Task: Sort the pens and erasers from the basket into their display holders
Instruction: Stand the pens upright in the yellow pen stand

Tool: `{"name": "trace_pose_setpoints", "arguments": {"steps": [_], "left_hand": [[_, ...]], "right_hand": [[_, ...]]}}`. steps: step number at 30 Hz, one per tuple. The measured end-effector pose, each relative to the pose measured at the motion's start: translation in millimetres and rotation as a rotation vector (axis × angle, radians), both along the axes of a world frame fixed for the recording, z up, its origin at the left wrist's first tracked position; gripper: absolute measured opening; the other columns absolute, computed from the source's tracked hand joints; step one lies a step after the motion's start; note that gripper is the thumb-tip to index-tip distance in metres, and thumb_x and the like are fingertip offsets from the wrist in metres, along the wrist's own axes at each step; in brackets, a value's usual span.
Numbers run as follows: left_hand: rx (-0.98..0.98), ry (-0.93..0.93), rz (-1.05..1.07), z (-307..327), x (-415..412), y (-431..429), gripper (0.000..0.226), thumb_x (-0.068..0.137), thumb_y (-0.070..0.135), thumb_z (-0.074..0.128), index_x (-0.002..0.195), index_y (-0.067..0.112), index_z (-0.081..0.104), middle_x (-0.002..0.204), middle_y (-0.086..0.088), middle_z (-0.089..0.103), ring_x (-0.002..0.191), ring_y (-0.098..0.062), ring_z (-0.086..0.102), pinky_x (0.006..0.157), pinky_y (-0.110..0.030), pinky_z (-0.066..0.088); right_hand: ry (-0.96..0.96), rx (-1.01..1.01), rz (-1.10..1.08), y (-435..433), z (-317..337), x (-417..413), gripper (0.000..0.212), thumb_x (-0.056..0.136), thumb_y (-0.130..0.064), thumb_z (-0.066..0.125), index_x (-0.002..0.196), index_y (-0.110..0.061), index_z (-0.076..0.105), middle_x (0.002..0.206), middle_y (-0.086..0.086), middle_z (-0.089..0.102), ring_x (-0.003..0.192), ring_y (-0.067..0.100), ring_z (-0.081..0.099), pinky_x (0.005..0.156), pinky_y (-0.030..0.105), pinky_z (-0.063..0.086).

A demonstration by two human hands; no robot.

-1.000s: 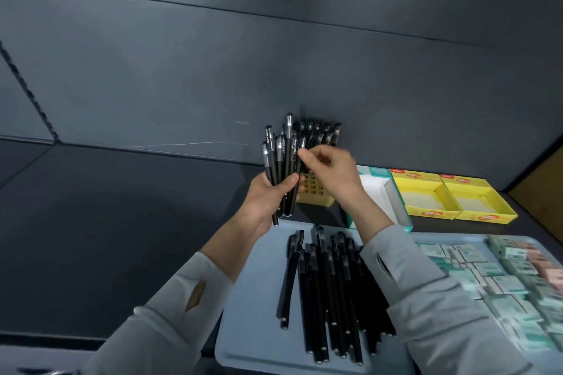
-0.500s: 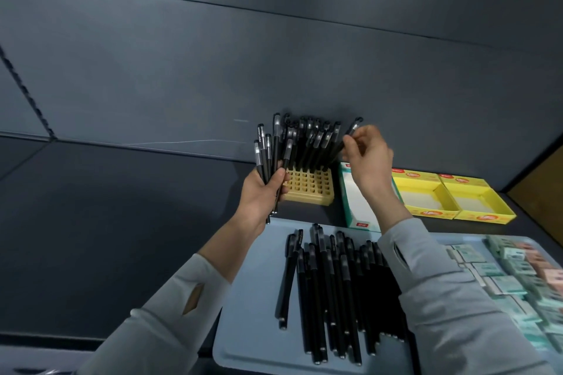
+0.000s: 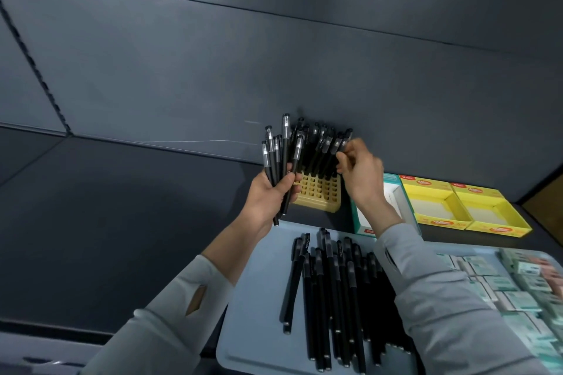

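Nearest, the pale blue basket (image 3: 253, 329) holds loose black pens (image 3: 329, 298) side by side on its left and packed erasers (image 3: 518, 298) on its right. Past its far edge, the left hand (image 3: 268, 192) clenches a bundle of pens (image 3: 275, 158) upright. The right hand (image 3: 361, 173), blurred, seems to pinch the end pen (image 3: 342, 144) among the standing pens (image 3: 316, 143) in the yellow grid holder (image 3: 316, 192). Rightward on the tabletop (image 3: 122, 222) sit a teal box (image 3: 358, 219) and two yellow boxes (image 3: 441, 201).

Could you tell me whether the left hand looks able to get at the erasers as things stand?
Probably not: the left hand grips a bundle of pens, and the erasers lie far right, past the right arm.
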State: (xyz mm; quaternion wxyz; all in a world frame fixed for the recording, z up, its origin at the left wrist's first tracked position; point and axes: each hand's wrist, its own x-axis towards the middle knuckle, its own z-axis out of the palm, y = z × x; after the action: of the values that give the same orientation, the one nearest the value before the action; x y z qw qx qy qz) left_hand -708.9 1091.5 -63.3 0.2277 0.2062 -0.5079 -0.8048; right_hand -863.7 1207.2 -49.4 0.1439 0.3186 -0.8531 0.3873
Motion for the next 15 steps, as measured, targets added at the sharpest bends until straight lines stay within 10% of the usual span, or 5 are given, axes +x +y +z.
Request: {"name": "trace_pose_setpoints", "arguments": {"steps": [9, 15], "left_hand": [[-0.031, 0.006, -0.036, 2, -6, 9, 0.012, 0.097, 0.009, 0.056, 0.108, 0.008, 0.061, 0.089, -0.007, 0.07, 0.076, -0.015, 0.066, 0.072, -0.027, 0.056], [-0.128, -0.031, -0.034, 2, -10, 16, 0.013, 0.097, 0.013, 0.057, 0.107, 0.01, 0.064, 0.09, -0.003, 0.07, 0.082, -0.015, 0.068, 0.078, -0.031, 0.059]], "right_hand": [[-0.144, -0.135, 0.018, 1, 14, 31, 0.039, 0.093, -0.05, 0.058, 0.082, -0.014, 0.067, 0.074, -0.002, 0.069, 0.071, 0.021, 0.065, 0.068, 0.032, 0.05], [-0.483, -0.197, 0.275, -6, 23, 43, 0.014, 0.088, -0.025, 0.072, 0.078, -0.017, 0.069, 0.072, -0.004, 0.067, 0.068, 0.009, 0.061, 0.069, 0.031, 0.053]]}}
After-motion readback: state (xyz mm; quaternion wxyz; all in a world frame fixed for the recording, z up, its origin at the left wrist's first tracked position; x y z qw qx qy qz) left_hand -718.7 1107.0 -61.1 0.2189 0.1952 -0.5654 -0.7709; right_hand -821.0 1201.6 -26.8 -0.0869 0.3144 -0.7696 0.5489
